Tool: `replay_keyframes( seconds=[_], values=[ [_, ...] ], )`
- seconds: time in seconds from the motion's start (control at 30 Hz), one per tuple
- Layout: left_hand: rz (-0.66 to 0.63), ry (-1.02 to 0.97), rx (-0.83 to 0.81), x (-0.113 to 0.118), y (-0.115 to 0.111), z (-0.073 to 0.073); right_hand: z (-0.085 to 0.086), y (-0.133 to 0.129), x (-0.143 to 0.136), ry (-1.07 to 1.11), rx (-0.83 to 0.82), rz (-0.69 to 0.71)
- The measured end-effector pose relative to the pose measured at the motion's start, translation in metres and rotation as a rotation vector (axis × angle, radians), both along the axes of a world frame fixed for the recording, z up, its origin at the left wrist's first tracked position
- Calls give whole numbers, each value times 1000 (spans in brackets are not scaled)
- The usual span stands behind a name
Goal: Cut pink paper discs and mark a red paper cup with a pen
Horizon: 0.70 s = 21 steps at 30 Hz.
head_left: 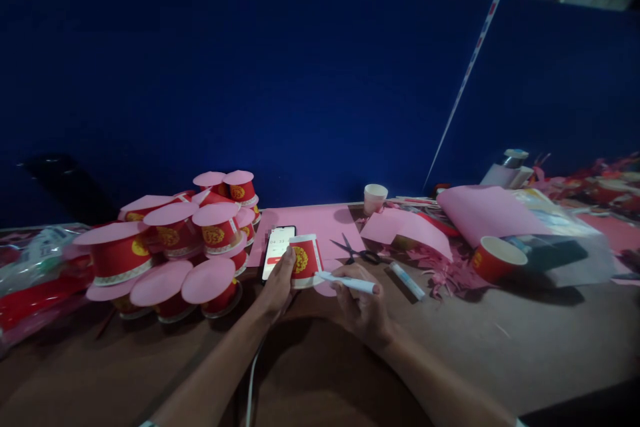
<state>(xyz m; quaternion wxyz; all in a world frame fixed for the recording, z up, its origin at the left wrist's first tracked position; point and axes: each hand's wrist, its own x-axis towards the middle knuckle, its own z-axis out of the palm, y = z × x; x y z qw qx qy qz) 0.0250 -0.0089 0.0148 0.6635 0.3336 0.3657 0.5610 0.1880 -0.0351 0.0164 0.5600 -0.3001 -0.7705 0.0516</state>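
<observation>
My left hand (278, 285) grips a red paper cup (305, 258) with a gold emblem, held on its side above the brown table (500, 340). A pink paper disc (326, 287) sits against the cup's lower end. My right hand (364, 307) holds a white pen-like stick (347, 281) whose tip points at the cup's base. A phone (278, 250) with a lit screen lies just behind the cup.
A pile of several red cups capped with pink discs (175, 247) stands at the left. Black scissors (357, 252), a glue stick (406, 279), pink paper sheets (407, 227), an open red cup (495, 258) and a white cup (375, 197) lie to the right. A blue partition (250, 80) backs the table.
</observation>
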Motion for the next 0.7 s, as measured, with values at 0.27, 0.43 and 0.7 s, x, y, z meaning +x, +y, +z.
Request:
replay_keyframes(
  seconds=[0.27, 0.43, 0.7],
  values=[
    [37, 13, -17, 1, 1, -1, 1, 0, 0, -22, -13, 34],
    [39, -5, -25, -1, 1, 1, -1, 1, -1, -24, -6, 56],
    [50, 9, -26, 0, 1, 0, -2, 1, -2, -7, -43, 28]
  ],
)
